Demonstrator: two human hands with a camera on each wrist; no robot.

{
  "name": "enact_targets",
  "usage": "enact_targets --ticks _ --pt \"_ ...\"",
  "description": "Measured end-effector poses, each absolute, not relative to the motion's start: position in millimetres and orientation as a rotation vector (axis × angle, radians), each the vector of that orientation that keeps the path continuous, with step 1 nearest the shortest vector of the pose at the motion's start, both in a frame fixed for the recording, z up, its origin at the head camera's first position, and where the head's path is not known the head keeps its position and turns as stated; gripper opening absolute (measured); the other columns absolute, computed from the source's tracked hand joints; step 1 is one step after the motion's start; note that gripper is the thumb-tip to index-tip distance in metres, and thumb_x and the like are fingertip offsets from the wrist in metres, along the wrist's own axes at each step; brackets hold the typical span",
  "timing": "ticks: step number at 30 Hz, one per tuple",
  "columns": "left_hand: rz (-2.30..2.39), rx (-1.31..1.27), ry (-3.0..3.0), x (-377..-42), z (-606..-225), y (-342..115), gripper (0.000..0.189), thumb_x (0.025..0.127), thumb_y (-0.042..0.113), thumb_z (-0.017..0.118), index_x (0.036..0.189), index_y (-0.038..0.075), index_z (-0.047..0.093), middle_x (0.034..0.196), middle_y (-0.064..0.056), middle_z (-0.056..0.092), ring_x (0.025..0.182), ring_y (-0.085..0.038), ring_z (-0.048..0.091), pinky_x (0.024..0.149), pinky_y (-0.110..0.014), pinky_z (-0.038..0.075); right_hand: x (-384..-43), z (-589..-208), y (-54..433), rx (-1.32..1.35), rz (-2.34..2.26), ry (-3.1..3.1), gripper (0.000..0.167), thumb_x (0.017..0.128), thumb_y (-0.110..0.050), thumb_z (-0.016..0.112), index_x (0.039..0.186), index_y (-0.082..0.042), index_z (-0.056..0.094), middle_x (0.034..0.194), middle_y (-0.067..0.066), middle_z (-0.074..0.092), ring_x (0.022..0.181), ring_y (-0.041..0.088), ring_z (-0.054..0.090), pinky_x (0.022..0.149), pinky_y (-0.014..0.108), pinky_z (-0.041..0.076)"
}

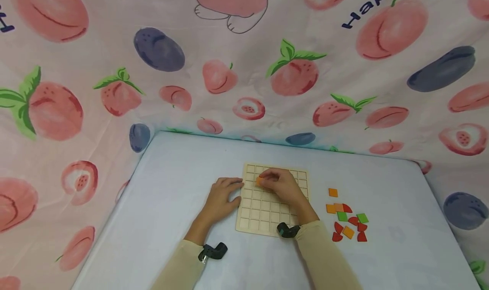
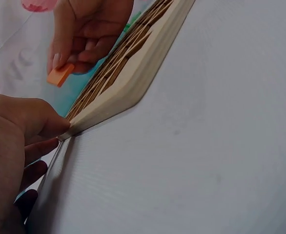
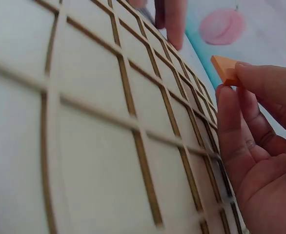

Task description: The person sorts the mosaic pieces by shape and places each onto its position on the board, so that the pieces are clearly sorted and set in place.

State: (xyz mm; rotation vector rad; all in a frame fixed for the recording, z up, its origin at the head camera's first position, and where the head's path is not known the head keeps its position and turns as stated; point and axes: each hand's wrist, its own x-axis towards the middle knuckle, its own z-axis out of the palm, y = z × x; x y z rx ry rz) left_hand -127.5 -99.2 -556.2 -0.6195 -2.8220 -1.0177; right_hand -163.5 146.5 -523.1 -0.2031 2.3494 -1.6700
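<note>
At the near right of the white table [image 1: 405,256], red quarter-circles [image 1: 362,237] and green squares [image 1: 342,216] lie strewn; a trailing sleeve [image 1: 324,256] could sweep them about. Left of them, the left hand [image 1: 221,201] sets its fingers against the wooden grid board [image 1: 259,215], gripping nothing, and too hard a nudge might slide it. Farther up, the right hand [image 1: 284,187] pinches an orange tile [image 3: 223,69] clear above the upper-left cells: a slack pinch or tilted landing could leave it across a ridge. Beyond hangs fruit-print cloth [image 1: 294,77].
</note>
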Motion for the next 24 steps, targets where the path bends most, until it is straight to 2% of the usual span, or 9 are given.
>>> enact_targets --ticks 5,11,17,24 --pt "-1.059 -0.638 -2.828 -130 -556 -102 0.042 0.089 0.019 0.072 0.13 0.011 0.07 0.141 -0.001 0.064 0.133 -0.025 0.052 0.114 -0.048 0.039 -168 -529 133 -0.154 -1.734 2.3 0.021 0.091 -0.019 0.078 0.108 -0.008 0.076 0.103 0.008 0.076 0.085 0.017 0.07 0.077 0.027 0.056" --pt "-1.047 -0.649 -2.848 -130 -556 -103 0.042 0.089 0.02 0.072 0.13 0.011 0.07 0.142 -0.001 0.063 0.133 -0.025 0.052 0.114 -0.048 0.039 -171 -534 123 -0.05 -1.756 2.31 0.02 0.087 -0.021 0.082 0.104 -0.01 0.078 0.092 0.006 0.076 0.071 0.016 0.064 0.062 0.027 0.053" --pt "-1.067 -0.634 -2.85 -129 -556 -103 0.041 0.089 0.02 0.072 0.13 0.012 0.07 0.142 -0.001 0.063 0.133 -0.025 0.052 0.114 -0.049 0.039 -173 -534 118 -0.039 -1.66 2.373 0.018 0.084 -0.025 0.085 0.099 -0.016 0.08 0.09 0.001 0.077 0.079 0.015 0.069 0.069 0.028 0.053" --pt "-1.061 -0.634 -2.82 -129 -557 -102 0.041 0.089 0.019 0.073 0.129 0.012 0.071 0.14 0.0 0.064 0.131 -0.024 0.053 0.112 -0.05 0.04 -172 -535 116 -0.094 -1.586 2.434 0.011 0.085 -0.019 0.084 0.095 -0.017 0.081 0.087 0.0 0.077 0.078 0.015 0.069 0.068 0.029 0.054"
